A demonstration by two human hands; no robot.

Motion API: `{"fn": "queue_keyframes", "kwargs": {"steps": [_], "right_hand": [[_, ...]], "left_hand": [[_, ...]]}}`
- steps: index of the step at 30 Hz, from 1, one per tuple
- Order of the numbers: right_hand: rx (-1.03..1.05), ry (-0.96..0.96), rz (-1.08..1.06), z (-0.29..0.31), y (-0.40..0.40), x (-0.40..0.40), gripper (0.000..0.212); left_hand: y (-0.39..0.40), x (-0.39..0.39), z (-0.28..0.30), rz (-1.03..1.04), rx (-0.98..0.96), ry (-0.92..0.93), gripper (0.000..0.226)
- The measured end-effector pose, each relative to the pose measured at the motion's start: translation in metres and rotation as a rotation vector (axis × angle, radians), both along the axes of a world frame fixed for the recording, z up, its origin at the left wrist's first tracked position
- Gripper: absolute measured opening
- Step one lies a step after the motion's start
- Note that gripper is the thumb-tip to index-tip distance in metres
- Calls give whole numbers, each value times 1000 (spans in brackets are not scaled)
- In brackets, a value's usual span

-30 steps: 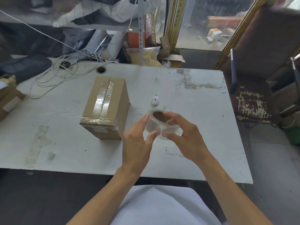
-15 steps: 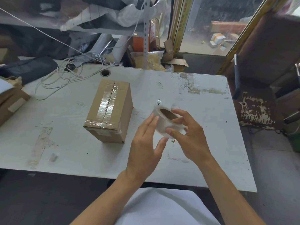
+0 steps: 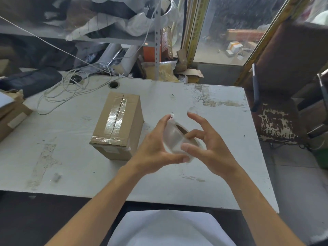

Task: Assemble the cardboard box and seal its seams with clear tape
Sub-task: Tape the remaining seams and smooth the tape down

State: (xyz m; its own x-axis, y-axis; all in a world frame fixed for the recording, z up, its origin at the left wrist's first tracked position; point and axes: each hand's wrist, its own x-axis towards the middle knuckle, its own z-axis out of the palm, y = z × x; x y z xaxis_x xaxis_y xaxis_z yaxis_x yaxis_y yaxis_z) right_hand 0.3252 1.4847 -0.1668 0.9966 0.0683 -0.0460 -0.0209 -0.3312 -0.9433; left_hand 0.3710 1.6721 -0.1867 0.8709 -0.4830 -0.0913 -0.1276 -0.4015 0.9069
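A closed cardboard box [image 3: 117,128] stands on the white table [image 3: 71,157], left of my hands, with clear tape along its top seam and across its near edge. Above the table, to the right of the box, both hands hold a roll of clear tape [image 3: 174,139] between them. My left hand [image 3: 156,150] cups the roll from the left, its thumb under it. My right hand [image 3: 207,144] holds it from the right, a finger in the brown core and the thumb on the outer face.
White cables [image 3: 67,89] lie coiled at the table's back left, near a round cable hole [image 3: 113,84]. Other cardboard boxes [image 3: 10,116] sit at the left edge. A worn chair [image 3: 282,110] stands to the right. Cluttered shelves rise behind the table.
My left hand has closed in from straight fingers beside the roll to cupping it. The roll has tilted and my right index finger has lifted off.
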Motion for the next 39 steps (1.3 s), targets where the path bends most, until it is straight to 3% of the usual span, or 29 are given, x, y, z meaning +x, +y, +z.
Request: {"fn": "queue_keyframes", "kwargs": {"steps": [5,8,10,17,23,39], "right_hand": [[47,13,-49,-3,14,2,84],[113,11,-102,-9,17,2,86],[76,0,-96,-10,18,3,86],[-120,2,-17,-8,7,2,89],[-210,4,43,-7,9,3,92],[-266,17,59,-15,13,-1,93]], "left_hand": [[-11,-10,-4,44,178,-265,115],[-17,-23,-9,165,300,-500,105],[-21,-29,-11,226,347,-564,97],[-4,-22,-1,223,146,-334,61],[-4,-10,-1,409,83,-306,24],[-3,-15,-11,462,29,-191,24]]}}
